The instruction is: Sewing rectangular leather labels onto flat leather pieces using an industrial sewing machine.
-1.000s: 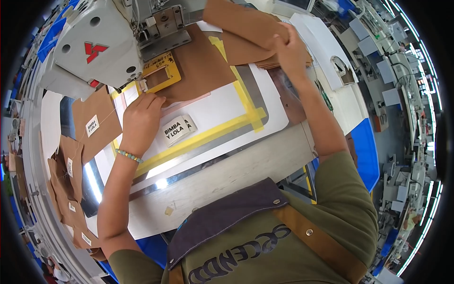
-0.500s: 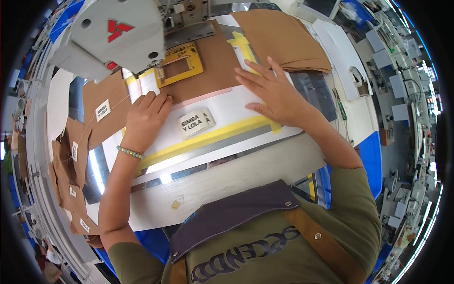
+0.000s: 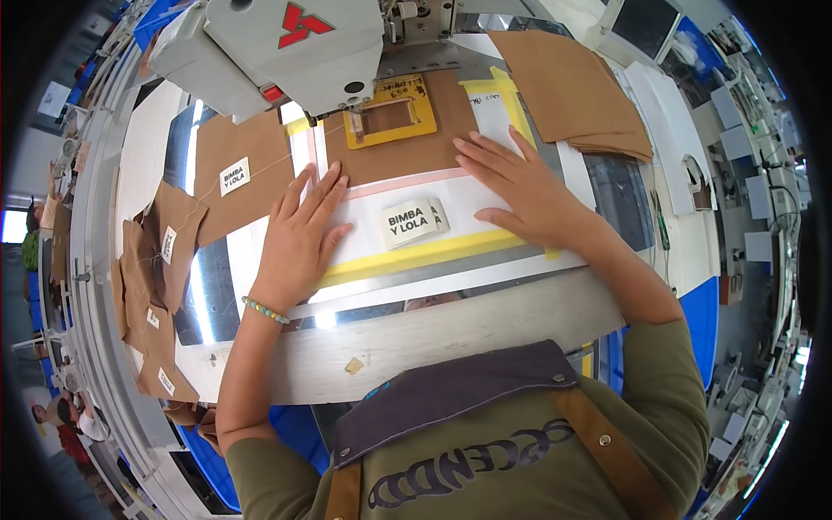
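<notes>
My left hand (image 3: 299,230) lies flat with its fingers apart, fingertips at the lower left corner of a brown fabric panel (image 3: 390,160). My right hand (image 3: 524,195) is spread too, its fingertips by the panel's right edge and the yellow tape there. Neither hand holds anything. A yellow rectangular clamp frame (image 3: 425,126) rests on the panel, beneath the sewing machine head (image 3: 295,65). Between my hands a few white printed labels (image 3: 409,225) sit overlapped on the white template sheet (image 3: 364,251).
On the left, another brown panel (image 3: 260,160) bears a sewn label and a trailing thread; more labelled pieces (image 3: 152,269) hang in a heap beside it. A stack of brown panels (image 3: 572,87) lies at the far right. Green-handled snips (image 3: 662,227) lie near the right edge.
My left hand's curled fingers have opened and now lie spread at the panel's corner. My right hand stays by the panel's right edge. The whole view has shifted.
</notes>
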A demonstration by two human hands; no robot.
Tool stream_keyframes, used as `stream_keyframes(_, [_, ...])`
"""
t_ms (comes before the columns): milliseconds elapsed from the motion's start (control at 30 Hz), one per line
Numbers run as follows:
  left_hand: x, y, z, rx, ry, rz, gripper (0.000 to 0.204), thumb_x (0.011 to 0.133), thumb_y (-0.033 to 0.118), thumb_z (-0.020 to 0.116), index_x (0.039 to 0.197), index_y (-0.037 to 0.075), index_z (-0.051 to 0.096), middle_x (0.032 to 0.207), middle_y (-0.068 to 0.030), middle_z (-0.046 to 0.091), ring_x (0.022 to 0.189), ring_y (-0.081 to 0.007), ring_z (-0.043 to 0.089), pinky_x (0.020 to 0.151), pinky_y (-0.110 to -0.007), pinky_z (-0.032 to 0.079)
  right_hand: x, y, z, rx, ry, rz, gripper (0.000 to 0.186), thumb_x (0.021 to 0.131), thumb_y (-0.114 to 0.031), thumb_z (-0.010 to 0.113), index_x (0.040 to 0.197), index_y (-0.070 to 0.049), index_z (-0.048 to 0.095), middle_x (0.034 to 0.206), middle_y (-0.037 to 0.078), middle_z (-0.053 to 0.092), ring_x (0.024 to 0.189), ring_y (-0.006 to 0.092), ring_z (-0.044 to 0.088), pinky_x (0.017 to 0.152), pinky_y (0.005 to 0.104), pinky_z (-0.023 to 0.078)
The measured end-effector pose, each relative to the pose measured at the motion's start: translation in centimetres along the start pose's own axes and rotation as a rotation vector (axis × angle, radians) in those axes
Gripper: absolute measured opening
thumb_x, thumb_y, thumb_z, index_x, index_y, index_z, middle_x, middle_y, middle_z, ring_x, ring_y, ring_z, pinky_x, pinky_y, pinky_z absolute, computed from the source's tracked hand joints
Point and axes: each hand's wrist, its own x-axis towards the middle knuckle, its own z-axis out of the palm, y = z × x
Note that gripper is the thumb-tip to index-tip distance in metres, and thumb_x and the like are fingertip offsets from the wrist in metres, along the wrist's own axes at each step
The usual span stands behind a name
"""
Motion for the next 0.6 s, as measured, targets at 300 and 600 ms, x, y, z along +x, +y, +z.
stream_keyframes(300, [-0.4, -0.3, -0.2, -0.067, 0.004, -0.028, 0.062, 0.1, 0.027, 0.069, 0.157, 0.011, 0.051, 0.168, -0.0036, 0.045, 0.159, -0.0351, 0.031, 0.127, -0.05, 0.032, 0.8, -0.4, -0.1, 0.033, -0.004, -0.068, 0.077, 0.107, -0.049, 0.054, 0.164, -0.001, 0.034, 0.175, 0.014, 0.029, 0.164, 0.0267, 0.02, 0.135, 0.0528, 0.008])
stream_keyframes(600, [-0.4, -0.3, -0.4, -0.003, -0.04, -0.019, 0.061, 0.1, 0.028, 0.067, 0.156, 0.01, 0.053, 0.167, -0.0032, 0.047, 0.157, -0.0354, 0.035, 0.127, -0.05, 0.032, 1.7, -0.9, 0.1, 0.095, -0.017, -0.093, 0.078, 0.107, -0.052, 0.054, 0.163, -0.001, 0.035, 0.174, 0.015, 0.029, 0.164, 0.0282, 0.02, 0.135, 0.0489, 0.012])
